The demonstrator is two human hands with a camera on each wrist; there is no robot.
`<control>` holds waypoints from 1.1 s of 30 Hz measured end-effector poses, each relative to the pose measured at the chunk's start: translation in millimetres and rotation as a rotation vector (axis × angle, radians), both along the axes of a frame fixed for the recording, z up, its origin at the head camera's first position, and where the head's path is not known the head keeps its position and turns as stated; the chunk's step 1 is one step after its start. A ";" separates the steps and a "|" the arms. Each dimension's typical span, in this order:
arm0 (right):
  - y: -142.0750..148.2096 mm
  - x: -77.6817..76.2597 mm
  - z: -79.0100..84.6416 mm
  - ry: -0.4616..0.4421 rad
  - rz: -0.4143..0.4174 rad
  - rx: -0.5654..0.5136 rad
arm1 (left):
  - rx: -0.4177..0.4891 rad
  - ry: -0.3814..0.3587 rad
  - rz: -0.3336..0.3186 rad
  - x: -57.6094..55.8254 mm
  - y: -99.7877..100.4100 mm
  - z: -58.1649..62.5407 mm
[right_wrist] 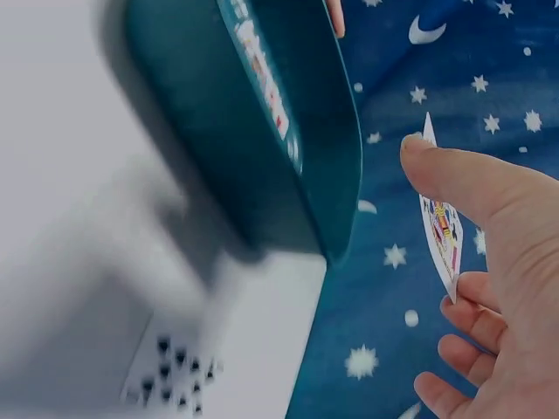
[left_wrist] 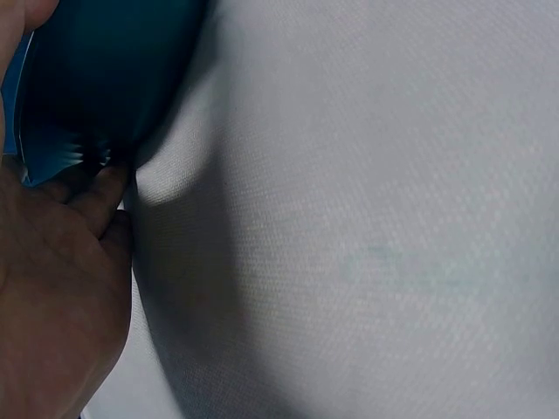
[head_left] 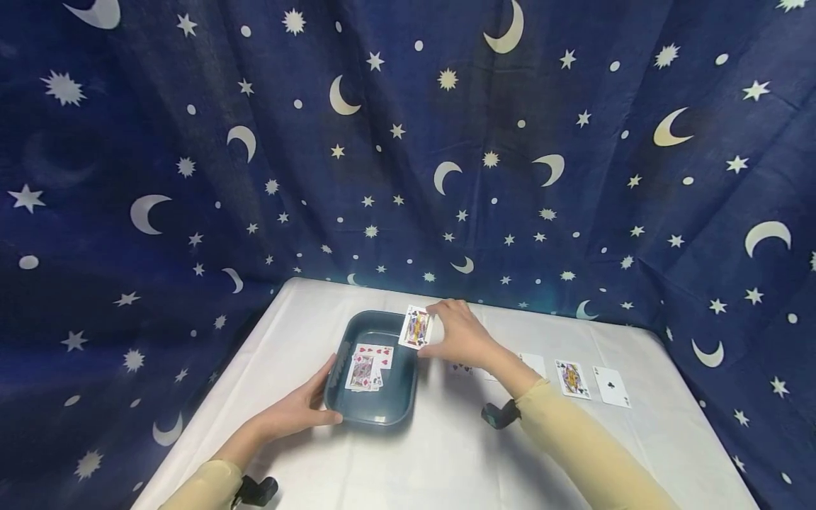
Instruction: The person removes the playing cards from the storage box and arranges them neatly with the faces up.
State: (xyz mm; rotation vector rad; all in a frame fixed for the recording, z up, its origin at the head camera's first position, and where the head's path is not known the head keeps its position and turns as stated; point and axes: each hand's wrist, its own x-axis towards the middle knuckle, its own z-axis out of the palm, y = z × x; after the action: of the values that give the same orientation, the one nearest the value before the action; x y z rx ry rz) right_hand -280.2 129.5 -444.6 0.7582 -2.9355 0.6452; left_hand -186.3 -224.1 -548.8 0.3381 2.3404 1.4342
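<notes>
Right sleeve (head_left: 580, 443) nearest us, we've got right hand (head_left: 464, 336) pinching a face card (head_left: 416, 327) by its edges at the right rim of the tray (head_left: 385, 405), likely keeping its print clear, left hand (head_left: 296, 409) gripping the tray's left side, probably to steady it.

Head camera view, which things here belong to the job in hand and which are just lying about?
Part of the job, it seems:
face card, held in the right hand
tray, left hand at its side
cards inside the tray
cards laid out to the right, likely

Just surroundings:
starry curtain
white cloth
black wrist gear
</notes>
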 end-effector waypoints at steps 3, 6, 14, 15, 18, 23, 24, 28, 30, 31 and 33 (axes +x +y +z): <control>21.6 4.5 2.6 0.007 -0.009 -0.002 | -0.006 -0.004 0.004 0.0 -0.8 -0.2; 40.7 11.9 0.6 0.014 -0.009 -0.006 | -0.002 -0.002 0.005 0.8 -1.9 0.4; 72.1 40.5 -25.7 -0.015 -0.020 0.014 | 0.000 -0.019 0.015 1.2 -3.5 -0.6; 74.0 44.9 -29.6 -0.024 -0.022 0.012 | -0.002 -0.019 0.014 1.2 -3.5 -0.9; 78.7 56.8 -41.7 -0.049 -0.034 0.009 | -0.005 -0.019 0.012 1.1 -3.2 -1.7; 86.1 71.2 -63.3 -0.072 -0.039 0.013 | -0.007 -0.018 0.012 0.2 -1.4 -1.1; 87.5 73.4 -67.3 -0.077 -0.037 0.015 | -0.007 -0.018 0.011 0.1 -0.9 -0.6; 89.2 79.3 -79.0 -0.112 -0.019 -0.009 | -0.004 -0.014 0.012 0.1 -0.2 0.0; 89.3 81.0 -82.5 -0.125 -0.013 -0.014 | -0.008 -0.013 0.015 0.3 0.1 0.1; 89.4 81.6 -84.0 -0.130 -0.012 -0.016 | -0.011 -0.012 0.016 0.4 0.3 0.2; 89.6 82.2 -86.3 -0.133 -0.008 -0.009 | -0.012 -0.014 0.018 0.6 0.2 0.3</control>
State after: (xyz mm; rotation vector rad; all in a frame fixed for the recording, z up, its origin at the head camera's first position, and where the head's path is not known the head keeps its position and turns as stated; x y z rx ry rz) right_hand -198.0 219.0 -531.0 0.7297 -3.0502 0.7356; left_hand -185.8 -223.8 -548.5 0.3035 2.3454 1.4255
